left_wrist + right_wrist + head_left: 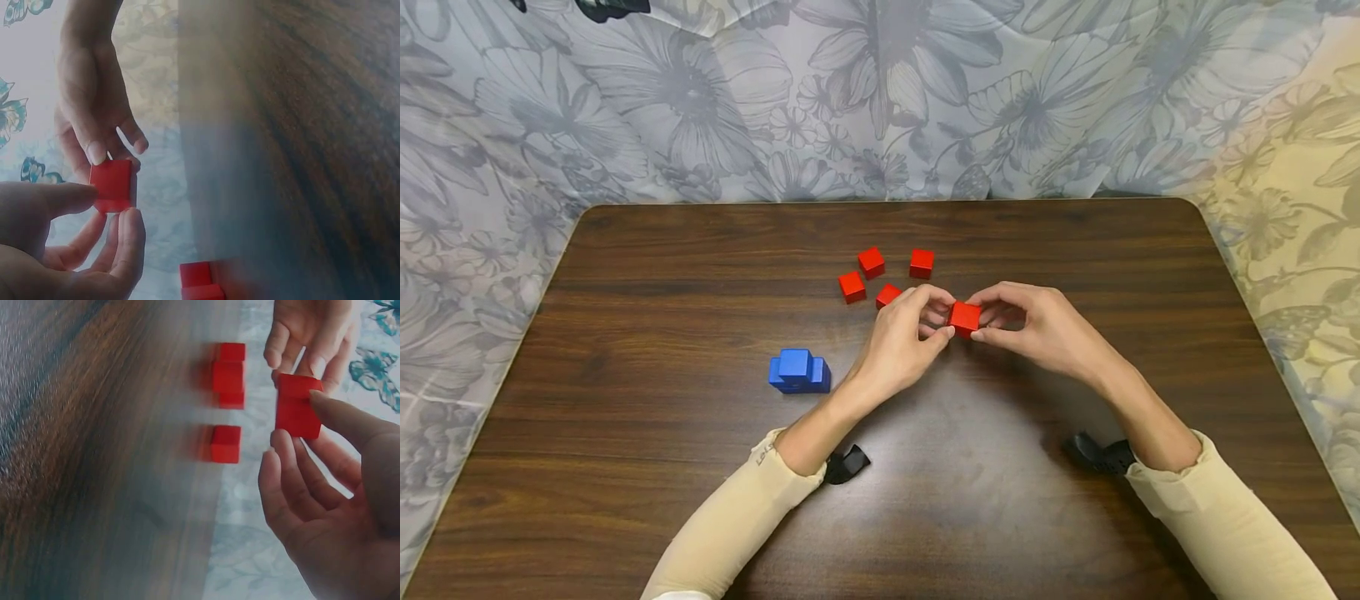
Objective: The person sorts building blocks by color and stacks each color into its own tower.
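Observation:
Both hands meet at one red block (965, 318) right of the table's middle. My left hand (898, 343) pinches it from the left, thumb at the near side and fingers beyond. From the right, my right hand (1043, 331) grips the same block between thumb and fingers. In the left wrist view the red block (112, 184) has a thumb at its side and fingertips beneath. The right wrist view shows the red block (299, 407) with a thumb on its edge; the table lies off to the side.
Loose red blocks (872, 262) lie beyond the left hand, one (888, 295) partly covered by it. Left of the left forearm stands a blue block stack (795, 372), a smaller block on top. The brown wooden table (662, 467) ends at a floral cloth (880, 100).

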Demonstrator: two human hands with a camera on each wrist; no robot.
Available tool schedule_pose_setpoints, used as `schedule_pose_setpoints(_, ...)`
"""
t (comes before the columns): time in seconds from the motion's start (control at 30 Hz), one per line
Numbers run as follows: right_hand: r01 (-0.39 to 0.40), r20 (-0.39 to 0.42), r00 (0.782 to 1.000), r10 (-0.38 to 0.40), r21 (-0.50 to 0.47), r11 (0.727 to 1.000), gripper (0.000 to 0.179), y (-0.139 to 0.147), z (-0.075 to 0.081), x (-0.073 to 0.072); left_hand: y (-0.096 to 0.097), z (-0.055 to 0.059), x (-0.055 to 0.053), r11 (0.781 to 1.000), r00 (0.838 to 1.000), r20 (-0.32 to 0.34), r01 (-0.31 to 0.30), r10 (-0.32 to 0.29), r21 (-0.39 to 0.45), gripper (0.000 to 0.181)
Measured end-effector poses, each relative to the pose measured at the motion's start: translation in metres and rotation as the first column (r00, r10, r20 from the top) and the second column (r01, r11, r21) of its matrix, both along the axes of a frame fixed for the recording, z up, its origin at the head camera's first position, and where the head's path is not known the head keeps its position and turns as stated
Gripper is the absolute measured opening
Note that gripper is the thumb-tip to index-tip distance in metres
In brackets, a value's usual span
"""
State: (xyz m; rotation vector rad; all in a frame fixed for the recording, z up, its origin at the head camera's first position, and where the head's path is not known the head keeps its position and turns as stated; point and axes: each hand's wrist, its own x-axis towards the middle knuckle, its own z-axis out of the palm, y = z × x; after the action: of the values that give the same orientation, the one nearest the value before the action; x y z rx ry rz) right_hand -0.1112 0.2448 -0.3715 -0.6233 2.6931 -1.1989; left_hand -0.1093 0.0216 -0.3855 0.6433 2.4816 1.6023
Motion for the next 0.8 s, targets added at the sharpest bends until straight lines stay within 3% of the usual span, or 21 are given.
schedule_pose_setpoints(0.2,-0.032,0.031,0.999,0.032,-0.026,0.999,0.034,-0.002,0.002,0.008,-0.006,0.003,0.008,0.998,0.999,-0.032,0.032,-0.033,-0.046,0.029)
schedule_pose_setpoints(0.53,-0.096,-0.023,0.995,0.094,-0.066,0.993,0.037,-0.013,0.001,0.015,-0.021,0.01,0.021,0.993,0.999,-0.006,0.039,-0.04,-0.11,0.031)
schedule_pose_setpoints(0.8,-0.104,0.012,0.994,0.106,-0.094,0.99,0.034,-0.024,-0.005,0.021,-0.032,0.006,0.03,0.993,0.999,-0.017,0.037,-0.039,-0.109,0.032)
